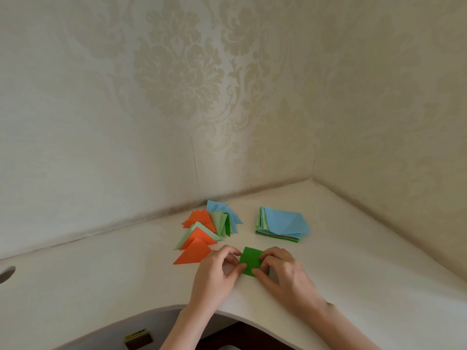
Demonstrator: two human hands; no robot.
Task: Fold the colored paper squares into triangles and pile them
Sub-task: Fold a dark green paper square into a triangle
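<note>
The dark green paper square (252, 260) is being pinched at both sides: the left hand (217, 271) is gripping its left edge between thumb and curled fingers (233, 251), while the right hand (283, 272) is pressing and pinching its right and near edge. The sheet is lying on the white tabletop (101, 274), close to the curved front edge. Just to the left, folded triangles (199, 238) in orange, pale green, dark green and blue are being kept in a loose, fanned pile. Behind and to the right, well apart from them, a stack of unfolded squares (281, 224) is sitting with a creased blue sheet on top. A small yellow label (136, 334) below the tabletop is being glimpsed, its writing too blurred to read. The corner is being framed by cream damask wallpaper (177, 72).
</note>
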